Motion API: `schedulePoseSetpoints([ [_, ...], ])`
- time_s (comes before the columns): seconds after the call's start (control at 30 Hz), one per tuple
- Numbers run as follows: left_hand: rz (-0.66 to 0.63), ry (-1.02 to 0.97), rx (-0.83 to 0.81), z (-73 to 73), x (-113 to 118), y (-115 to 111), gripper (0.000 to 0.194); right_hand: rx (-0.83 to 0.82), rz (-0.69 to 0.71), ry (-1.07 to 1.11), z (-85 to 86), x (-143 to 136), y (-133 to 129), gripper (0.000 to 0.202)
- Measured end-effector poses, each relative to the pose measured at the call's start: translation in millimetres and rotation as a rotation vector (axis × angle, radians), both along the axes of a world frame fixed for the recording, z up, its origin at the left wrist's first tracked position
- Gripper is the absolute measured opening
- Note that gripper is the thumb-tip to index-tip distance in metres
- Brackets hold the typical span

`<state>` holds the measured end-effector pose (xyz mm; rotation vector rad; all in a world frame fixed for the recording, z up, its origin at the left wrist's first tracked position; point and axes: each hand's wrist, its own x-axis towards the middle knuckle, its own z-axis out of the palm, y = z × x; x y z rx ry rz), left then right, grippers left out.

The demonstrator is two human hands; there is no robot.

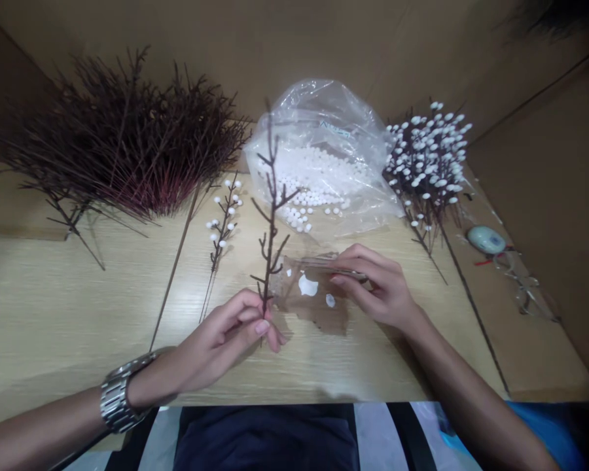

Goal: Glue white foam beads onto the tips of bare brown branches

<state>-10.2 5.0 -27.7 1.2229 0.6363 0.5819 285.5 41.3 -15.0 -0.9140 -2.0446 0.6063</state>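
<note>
In the head view, we see a light wood-grain surface (373,366) with dark lines running across it. At its far left lies a large, tangled pile of bare brown twigs (122,137), reddish at the near ends. To the right of the pile, a single white-tipped twig (222,226) lies flat. At the far center rests a clear plastic bag (356,124) with small white beads (319,180) in it. To the right of the bag lies a cluster of white-tipped twigs (429,154). Farther right, near the edge, are a pale green oval object (485,240) and a pair of eyeglasses (527,291).

The bare twig (271,229) in hand stands nearly upright between the two hands. Its upper part overlaps our view of the bag's left side.

Our left hand (233,330), with a metal-banded wristwatch (120,392) at the wrist, is closed in a pinch, thumb and fingers gripping the lower stem of the bare twig. Our right hand (380,284) is partly closed, gripping the edge of a thin brown piece (328,311) with white patches. The fingers cover part of that edge; we cannot tell its material.
</note>
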Motion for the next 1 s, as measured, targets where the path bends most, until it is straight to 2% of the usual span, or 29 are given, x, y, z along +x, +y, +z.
schedulePoseSetpoints([
  [0.2,-0.004,0.005,-0.008,1.1,-0.1,2.1,0.006,-0.002,0.073,-0.02,-1.9,-1.6,0.3,0.023],
  [0.4,0.015,0.035,-0.024,1.1,0.1,2.5,0.006,0.043,-0.01,-0.034,0.3,1.9,0.8,0.021],
  [0.63,0.004,0.017,-0.033,-0.3,-1.8,0.6,0.006,0.02,0.081,-0.014,-1.3,-2.6,-0.9,0.025],
  [0.8,0.007,0.025,-0.032,-0.9,-1.9,0.8,0.006,0.019,0.028,0.026,2.3,-2.9,-1.2,0.022],
  [1.0,0.013,0.011,-0.032,-1.9,-0.4,2.1,0.006,0.036,0.056,-0.003,0.8,-2.3,-0.2,0.024],
])
